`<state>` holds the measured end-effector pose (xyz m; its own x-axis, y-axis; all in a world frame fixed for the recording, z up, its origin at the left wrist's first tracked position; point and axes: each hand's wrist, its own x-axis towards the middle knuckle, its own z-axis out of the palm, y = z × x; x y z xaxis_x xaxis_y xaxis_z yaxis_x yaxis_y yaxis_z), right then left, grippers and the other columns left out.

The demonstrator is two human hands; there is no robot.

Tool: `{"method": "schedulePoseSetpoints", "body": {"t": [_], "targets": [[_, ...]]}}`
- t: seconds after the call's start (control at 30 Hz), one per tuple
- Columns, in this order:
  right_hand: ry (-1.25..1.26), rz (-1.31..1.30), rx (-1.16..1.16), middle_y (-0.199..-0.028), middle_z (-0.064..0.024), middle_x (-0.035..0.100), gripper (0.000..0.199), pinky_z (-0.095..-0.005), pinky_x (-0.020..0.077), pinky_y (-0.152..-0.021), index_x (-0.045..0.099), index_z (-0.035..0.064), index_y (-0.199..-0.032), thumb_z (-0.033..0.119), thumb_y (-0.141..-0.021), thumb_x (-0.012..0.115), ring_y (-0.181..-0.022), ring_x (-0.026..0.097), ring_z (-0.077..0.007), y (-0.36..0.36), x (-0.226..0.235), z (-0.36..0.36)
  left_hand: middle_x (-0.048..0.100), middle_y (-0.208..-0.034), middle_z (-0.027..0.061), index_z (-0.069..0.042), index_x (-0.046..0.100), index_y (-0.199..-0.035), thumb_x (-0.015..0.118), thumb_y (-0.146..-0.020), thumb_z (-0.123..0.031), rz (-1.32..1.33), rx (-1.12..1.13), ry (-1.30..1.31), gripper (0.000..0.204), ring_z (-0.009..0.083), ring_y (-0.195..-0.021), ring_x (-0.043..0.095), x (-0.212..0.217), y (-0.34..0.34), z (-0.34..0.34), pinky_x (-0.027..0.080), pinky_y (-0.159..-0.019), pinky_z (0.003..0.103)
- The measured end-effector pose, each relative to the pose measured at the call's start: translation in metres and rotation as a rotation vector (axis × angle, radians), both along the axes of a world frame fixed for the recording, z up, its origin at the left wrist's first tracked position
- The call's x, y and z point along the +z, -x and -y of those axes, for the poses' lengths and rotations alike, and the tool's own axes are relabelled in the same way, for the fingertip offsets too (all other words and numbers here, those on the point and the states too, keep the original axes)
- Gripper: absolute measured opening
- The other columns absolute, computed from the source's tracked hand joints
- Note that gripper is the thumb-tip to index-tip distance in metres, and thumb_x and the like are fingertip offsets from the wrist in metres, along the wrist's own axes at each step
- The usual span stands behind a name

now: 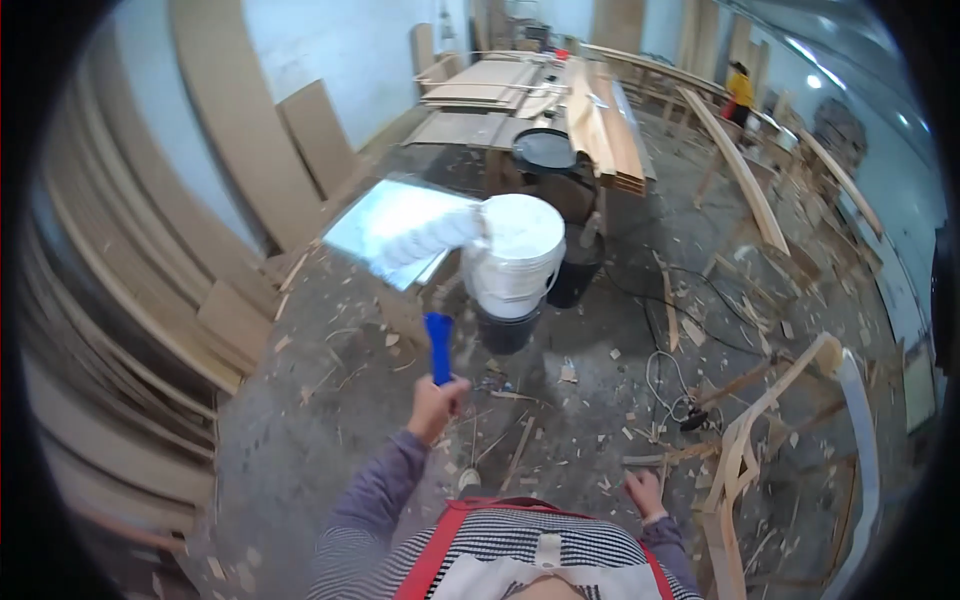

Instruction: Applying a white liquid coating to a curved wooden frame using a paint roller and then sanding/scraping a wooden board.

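Currently the blue-handled tool [438,347] stands almost upright in the frame, its long axis running from 6 o'clock at the fist to 12 o'clock at its free end. The left hand [435,405] is the grip: it is closed fully around the lower end of the handle, arm extended forward. What the tool's working end is cannot be told from this view.

From the tip of the tool, the white bucket [515,255] lies at roughly 1 o'clock, near but not touching; it sits stacked on a dark bucket [505,330]. A second dark bin [545,155] stands beyond it at 12 o'clock, against the bench [500,90] loaded with boards. A pale sheet [385,225] lies at 11 o'clock from the tool.

The right hand [645,492] hangs low at 4 o'clock from the grip, loosely curled and holding nothing, close to a bent wooden frame [760,430]. The left hand is clearly the nearer to the white bucket. Wood scraps and a cable [665,385] litter the floor [300,430]
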<state>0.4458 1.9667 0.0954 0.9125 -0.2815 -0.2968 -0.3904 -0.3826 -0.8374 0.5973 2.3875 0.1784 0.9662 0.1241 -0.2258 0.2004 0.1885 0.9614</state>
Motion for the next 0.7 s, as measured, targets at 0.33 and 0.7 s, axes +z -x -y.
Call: {"method": "schedulePoseSetpoints", "body": {"t": [0.33,0.7], "targets": [[0.787,-0.608,0.450,-0.082,-0.0172,0.069,0.029,-0.0460,0.0520,-0.066,0.071,0.0090,-0.074,0.037,-0.076,0.063,-0.078,0.067,-0.0360,0.187,-0.245,0.084,0.047,-0.055,0.0024,-0.006,0.050,-0.072,0.066,-0.086,-0.029,-0.232,0.443,-0.073,0.031,0.0152,-0.039,0.047,-0.151,-0.346,-0.129,0.036,-0.032,0.030],[0.299,-0.555,0.046,-0.082,-0.0161,0.068,0.030,-0.0473,0.0518,-0.066,0.071,0.0093,-0.076,0.037,-0.078,0.060,-0.078,0.067,-0.0346,-0.165,-0.238,0.225,0.065,-0.079,0.0160,-0.008,0.063,-0.097,0.055,-0.094,-0.035,-0.681,0.202,-0.025,0.028,0.0336,-0.067,0.064,-0.246,-0.308,0.038,0.054,-0.060,0.048]]}}
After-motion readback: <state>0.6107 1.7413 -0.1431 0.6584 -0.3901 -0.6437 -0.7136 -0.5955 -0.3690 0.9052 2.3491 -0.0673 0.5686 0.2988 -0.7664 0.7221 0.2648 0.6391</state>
